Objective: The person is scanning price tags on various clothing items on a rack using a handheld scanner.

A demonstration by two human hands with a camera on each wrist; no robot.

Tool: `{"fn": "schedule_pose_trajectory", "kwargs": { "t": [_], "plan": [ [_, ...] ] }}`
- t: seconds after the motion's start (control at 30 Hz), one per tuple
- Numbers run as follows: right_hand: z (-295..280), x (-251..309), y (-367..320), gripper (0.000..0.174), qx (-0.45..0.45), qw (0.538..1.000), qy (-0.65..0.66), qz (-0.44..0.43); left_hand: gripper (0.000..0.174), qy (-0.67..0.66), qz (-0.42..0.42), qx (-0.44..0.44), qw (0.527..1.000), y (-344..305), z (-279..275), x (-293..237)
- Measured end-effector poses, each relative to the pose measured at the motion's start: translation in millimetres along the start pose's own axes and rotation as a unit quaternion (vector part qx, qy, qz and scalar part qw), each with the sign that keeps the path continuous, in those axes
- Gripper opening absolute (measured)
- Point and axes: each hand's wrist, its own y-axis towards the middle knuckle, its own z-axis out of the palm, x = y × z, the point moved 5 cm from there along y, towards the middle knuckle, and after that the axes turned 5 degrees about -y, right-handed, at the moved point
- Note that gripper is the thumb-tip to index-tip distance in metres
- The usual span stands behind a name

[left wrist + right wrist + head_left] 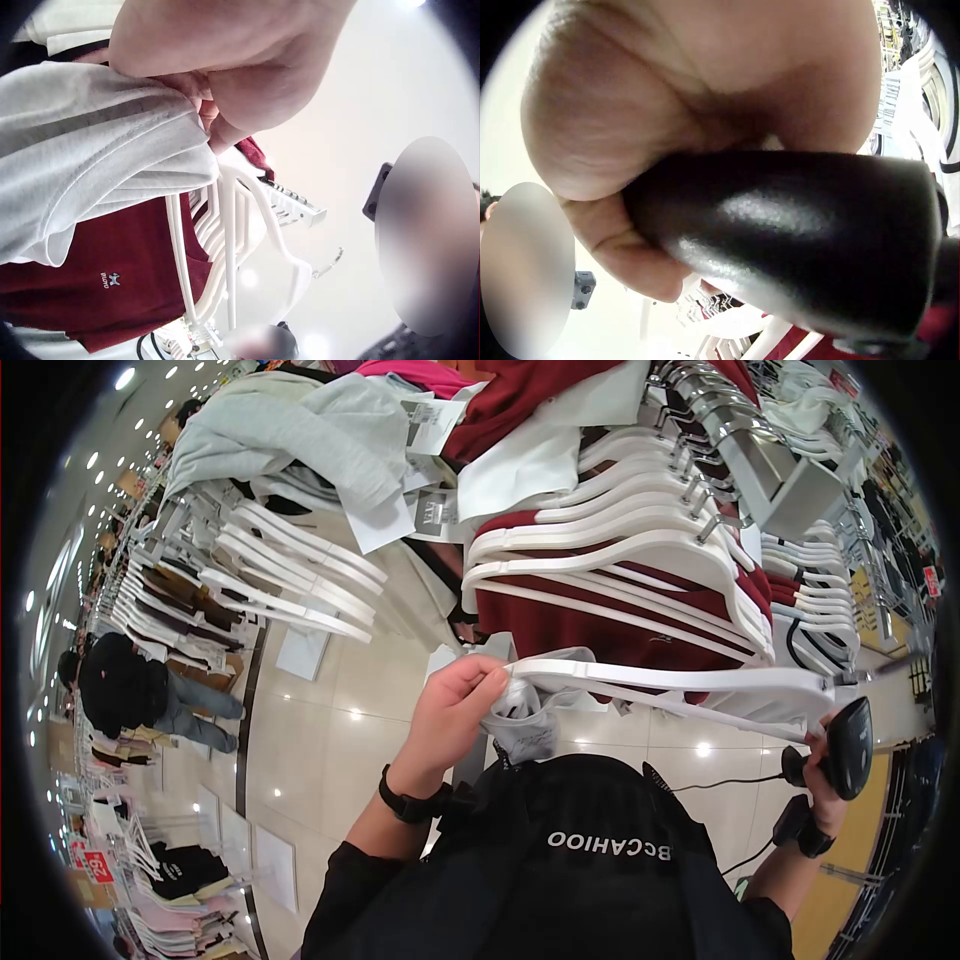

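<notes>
In the head view my left hand (455, 710) pinches a light grey garment (525, 730) bunched at the near end of a white hanger (680, 678). The left wrist view shows the same grey fabric (112, 161) spreading in folds from under my fingers, with the hanger beside it. My right hand (825, 765) grips a glossy black rounded handheld device (850, 748), close to the hanger's hook end. That device (795, 232) fills much of the right wrist view, with fingers curled round its side; its exact kind is hidden.
Dark red shirts (560, 625) on white hangers hang from a metal rail (730, 435) just ahead. Grey clothing (290, 435) with paper tags lies over the rack at upper left. A thin black cable (725, 784) crosses near my right wrist. Another person (125, 685) stands far left.
</notes>
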Motion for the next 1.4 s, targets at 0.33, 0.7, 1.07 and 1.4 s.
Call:
{"fn": "schedule_pose_trajectory", "kwargs": {
  "t": [0.33, 0.7, 1.07, 1.4],
  "plan": [
    [-16, -9, -16, 0.024, -0.005, 0.999, 0.0, 0.038, 0.017, 0.003, -0.007, 0.004, 1.0, 6, 2, 4],
    [54, 21, 4, 0.036, 0.157, 0.98, 0.077, 0.099, 0.018, 0.013, 0.009, 0.021, 1.0, 5, 13, 6],
    [43, 17, 2, 0.03, 0.172, 0.981, 0.034, 0.088, 0.018, 0.137, 0.037, -0.035, 0.989, 10, 3, 10],
    [94, 1, -6, 0.047, 0.158, 0.972, 0.153, 0.089, 0.018, 0.11, 0.008, 0.086, 0.99, 0, 43, 3]
  ]
}}
